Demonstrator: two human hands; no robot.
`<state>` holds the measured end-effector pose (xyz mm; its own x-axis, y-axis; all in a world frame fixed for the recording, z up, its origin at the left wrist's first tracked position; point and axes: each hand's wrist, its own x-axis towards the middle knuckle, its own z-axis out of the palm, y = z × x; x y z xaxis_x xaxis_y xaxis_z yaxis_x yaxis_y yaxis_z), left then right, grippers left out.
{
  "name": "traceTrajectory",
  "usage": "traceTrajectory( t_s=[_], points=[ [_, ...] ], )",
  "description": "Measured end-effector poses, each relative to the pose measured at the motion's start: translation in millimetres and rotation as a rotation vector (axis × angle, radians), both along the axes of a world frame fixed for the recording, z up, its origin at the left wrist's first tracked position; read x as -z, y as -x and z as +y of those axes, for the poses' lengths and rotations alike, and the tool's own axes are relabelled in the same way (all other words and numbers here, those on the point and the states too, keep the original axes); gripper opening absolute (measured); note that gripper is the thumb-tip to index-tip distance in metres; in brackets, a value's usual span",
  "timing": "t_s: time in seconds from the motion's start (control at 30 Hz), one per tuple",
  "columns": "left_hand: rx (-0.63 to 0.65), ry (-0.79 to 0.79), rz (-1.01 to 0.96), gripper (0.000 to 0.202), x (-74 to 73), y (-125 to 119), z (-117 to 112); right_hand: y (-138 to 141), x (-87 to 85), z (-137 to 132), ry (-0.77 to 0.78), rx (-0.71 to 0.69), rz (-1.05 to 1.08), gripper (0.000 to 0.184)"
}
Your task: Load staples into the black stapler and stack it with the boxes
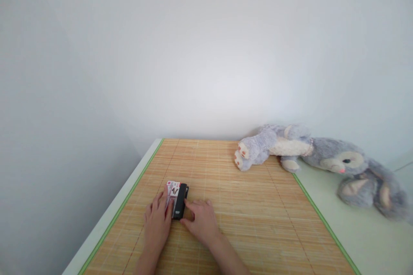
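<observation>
A black stapler (180, 202) lies lengthwise on the bamboo mat, its far end pointing away from me. Against its left side is a flat white-and-red printed package (174, 188) with a small picture of a stapler on it. My left hand (157, 219) rests over the package's left part, fingers stretched out flat and hiding some of it, with the thumb close to the stapler's left side. From the right, my right hand (202, 220) has its index finger at the stapler's right side and its thumb at the near end, the other fingers curled.
The bamboo mat (245, 215) has green edging and covers much of a white table (361, 227). At the back right lies a grey plush rabbit (290, 146), its feet on the mat and its head past the mat's edge. A pale wall (206, 51) stands behind.
</observation>
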<state>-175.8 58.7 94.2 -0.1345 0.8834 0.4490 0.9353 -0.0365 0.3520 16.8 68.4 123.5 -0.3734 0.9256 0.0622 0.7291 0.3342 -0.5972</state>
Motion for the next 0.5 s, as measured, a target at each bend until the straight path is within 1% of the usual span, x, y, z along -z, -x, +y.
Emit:
traceTrajectory(
  t_s=[0.1, 0.2, 0.27, 0.33, 0.37, 0.4, 0.43, 0.47, 0.5],
  points=[
    [0.0, 0.006, -0.01, 0.052, -2.2, -2, 0, 0, 0.2, 0, 0.0, -0.003, 0.011, 0.056],
    [-0.058, -0.013, -0.023, 0.051, -9.0, -3, -4, -8, 1.0, -1, 0.003, 0.018, 0.055, 0.063],
    [-0.134, -0.067, -0.043, 0.05, -15.2, -8, -11, -24, 3.1, -4, 0.0, 0.08, 0.084, 0.064],
    [-0.184, -0.125, -0.078, 0.049, -19.9, -21, -21, -48, 7.5, -9, -0.023, 0.167, 0.087, 0.062],
    [-0.162, -0.137, -0.098, 0.049, -21.0, -31, -26, -62, 10.6, -12, -0.049, 0.209, 0.08, 0.063],
    [-0.099, -0.128, -0.114, 0.048, -21.1, -43, -30, -78, 14.3, -16, -0.075, 0.245, 0.068, 0.064],
    [0.01, -0.094, -0.123, 0.047, -20.0, -57, -33, -93, 18.4, -20, -0.101, 0.274, 0.05, 0.066],
    [0.157, -0.043, -0.108, 0.045, -18.0, -73, -35, -108, 22.7, -25, -0.12, 0.299, 0.021, 0.068],
    [0.279, 0.021, -0.082, 0.045, -15.1, -88, -34, -121, 26.9, -30, -0.132, 0.332, -0.017, 0.07]
  ],
)
